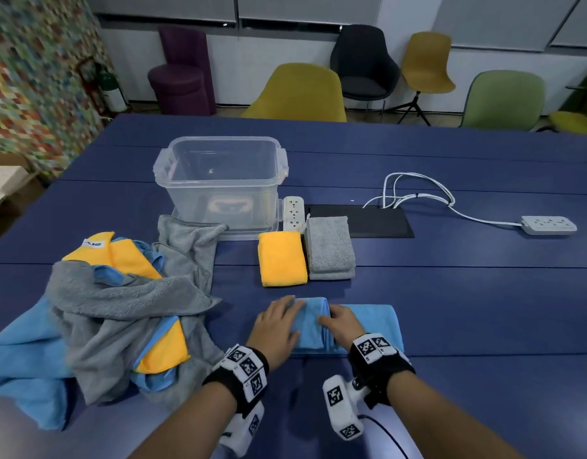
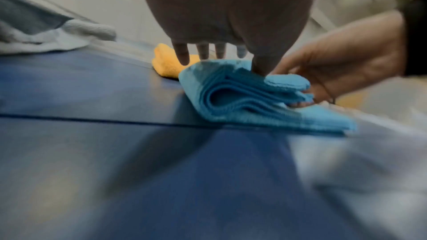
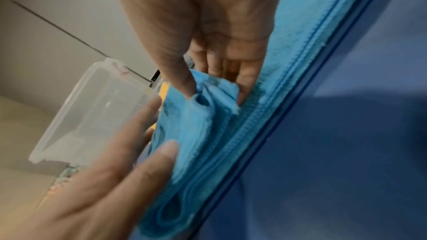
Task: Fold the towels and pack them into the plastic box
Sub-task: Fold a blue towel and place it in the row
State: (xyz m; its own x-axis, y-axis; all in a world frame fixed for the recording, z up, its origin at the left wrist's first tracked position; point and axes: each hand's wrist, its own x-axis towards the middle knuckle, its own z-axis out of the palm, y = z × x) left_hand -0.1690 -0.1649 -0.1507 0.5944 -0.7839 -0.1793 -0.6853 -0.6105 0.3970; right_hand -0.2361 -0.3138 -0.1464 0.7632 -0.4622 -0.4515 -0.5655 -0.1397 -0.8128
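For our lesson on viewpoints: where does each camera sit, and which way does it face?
Head: on the head, looking down the table; both forearms show.
Left wrist: low, along the left hand pressing the blue towel.
Right wrist: along the right hand pinching that towel.
Shared: all three show the blue towel and both hands.
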